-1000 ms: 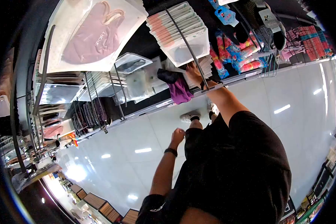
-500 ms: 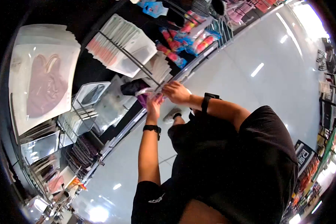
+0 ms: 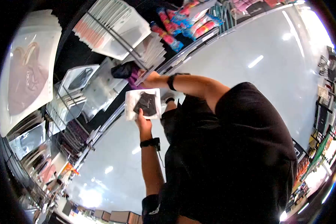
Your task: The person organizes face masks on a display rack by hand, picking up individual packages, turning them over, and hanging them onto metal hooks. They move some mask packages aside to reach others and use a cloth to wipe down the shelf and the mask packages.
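A white square package with a dark garment on its front (image 3: pixel 147 103) is held up by my left hand (image 3: pixel 142 118), thumb over its lower edge. Beyond it, my right hand (image 3: pixel 148 79) reaches to the rack's edge beside a purple and black item (image 3: pixel 131 74); a metal hook partly covers its fingers, so its grip is unclear. White packages with pinkish fronts (image 3: pixel 114 30) hang on a hook just above that hand.
At the left hangs a large package with a mauve garment (image 3: pixel 30 74). Pink and blue packets (image 3: pixel 175 28) hang at the top. Metal hooks stick out over the grey floor (image 3: pixel 242 59). More racks (image 3: pixel 321 112) line the right side.
The white square package has come into view in my left hand, which has moved apart from my right hand. My right hand has shifted left to the purple item. The view has shifted.
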Tool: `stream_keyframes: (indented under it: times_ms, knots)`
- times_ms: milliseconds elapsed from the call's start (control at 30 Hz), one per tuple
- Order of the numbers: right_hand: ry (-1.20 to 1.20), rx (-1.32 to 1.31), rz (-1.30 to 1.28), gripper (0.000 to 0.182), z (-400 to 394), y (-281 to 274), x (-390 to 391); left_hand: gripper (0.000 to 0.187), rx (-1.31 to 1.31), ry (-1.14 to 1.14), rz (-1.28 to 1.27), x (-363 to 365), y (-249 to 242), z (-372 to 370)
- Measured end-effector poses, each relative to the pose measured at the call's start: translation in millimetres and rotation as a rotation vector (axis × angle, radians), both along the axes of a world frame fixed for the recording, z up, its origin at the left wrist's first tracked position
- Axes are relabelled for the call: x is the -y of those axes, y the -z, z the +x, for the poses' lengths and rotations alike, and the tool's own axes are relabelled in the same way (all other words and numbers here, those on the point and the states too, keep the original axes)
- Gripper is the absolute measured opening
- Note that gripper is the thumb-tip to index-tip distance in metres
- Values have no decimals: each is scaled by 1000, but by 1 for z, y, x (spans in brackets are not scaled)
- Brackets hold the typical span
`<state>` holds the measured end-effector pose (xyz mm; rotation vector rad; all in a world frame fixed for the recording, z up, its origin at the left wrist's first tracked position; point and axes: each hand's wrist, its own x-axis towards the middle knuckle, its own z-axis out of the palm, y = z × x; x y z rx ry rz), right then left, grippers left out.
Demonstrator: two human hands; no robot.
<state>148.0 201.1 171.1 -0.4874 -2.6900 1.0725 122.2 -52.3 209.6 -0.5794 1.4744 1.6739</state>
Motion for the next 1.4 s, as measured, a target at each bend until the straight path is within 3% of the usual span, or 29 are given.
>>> stream_keyframes:
  times_ms: [33, 133, 167, 200, 267, 300, 333, 367, 433, 500, 567, 600, 633, 700, 733, 767, 800, 933, 1033, 1067, 1133, 1167, 1233, 1300, 1367, 1400]
  knots:
    - [48, 9, -101, 18, -42, 52, 7, 46, -46, 7, -40, 15, -19, 6]
    - [114, 111, -241, 25, -97, 65, 2, 51, -291, 71, -93, 39, -77, 33]
    - [70, 137, -223, 25, -104, 65, 4, 52, -169, -92, -96, 45, -89, 37]
    - [25, 162, -206, 26, -110, 64, 6, 56, -179, -100, -141, 54, -94, 40]
    - [-11, 409, 66, 26, -113, 26, -1, 56, -126, -157, -165, 57, -110, 47]
    - [147, 328, -136, 30, -133, 81, 3, 54, -105, -143, -118, 68, -108, 48]
    - [-153, 321, 72, 36, -133, 98, -7, 51, -160, -36, -83, 88, -97, 45]
    - [397, 305, -517, 33, -109, -9, -1, 51, -188, 3, -93, 92, -95, 45]
    - [-25, 126, 21, 25, -96, -17, -12, 47, -211, 235, -65, 94, -105, 39]
    - [-31, -110, -233, 20, -72, -50, -8, 45, -133, 103, 108, 68, -124, 42]
    - [3, 133, -995, 18, -40, -93, -1, 46, -23, 73, 173, 61, -130, 34]
    - [-85, 143, -1139, 17, -13, -121, -2, 49, 7, 111, 260, 52, -124, 29]
    - [-118, 197, -1221, 19, 4, -115, 3, 51, 45, 154, 352, 41, -117, 25]
    - [-512, -160, -1016, 30, 45, -142, 11, 53, 25, 317, 456, 0, -143, 26]
    - [-520, -233, -1312, 36, 66, -151, 18, 54, 7, 393, 514, -18, -154, 25]
    - [-538, -213, -933, 44, 77, -173, 16, 54, -71, 478, 506, -27, -152, 22]
    - [-548, -225, -923, 45, 84, -176, 17, 54, -156, 559, 499, -33, -148, 18]
    - [-499, -218, -1215, 49, 90, -174, 3, 51, -317, 634, 429, -44, -136, 13]
    - [-387, -274, -1369, 53, 101, -173, 8, 38, -531, 810, 315, -30, -153, 12]
    - [-324, -296, -1425, 54, 105, -176, 12, 36, -758, 946, 208, -18, -150, 6]
    - [37, -24, -1591, 69, 123, -244, 28, 33, -635, 802, 213, 0, -147, -1]
    - [229, 106, -1661, 76, 130, -272, 44, 34, -266, 543, 313, 4, -146, 1]
    - [35, -408, -1743, 70, 146, -241, 75, 33, -202, 466, 363, 4, -173, 5]
    - [58, -88, -1120, 52, 159, -217, 89, 30, -509, 702, 220, 11, -178, 5]
    - [240, -142, -1125, 49, 172, -250, 108, 27, -632, 791, 306, 22, -165, -3]
    - [303, -201, -1094, 44, 183, -248, 112, 24, -724, 991, 130, 28, -186, -12]
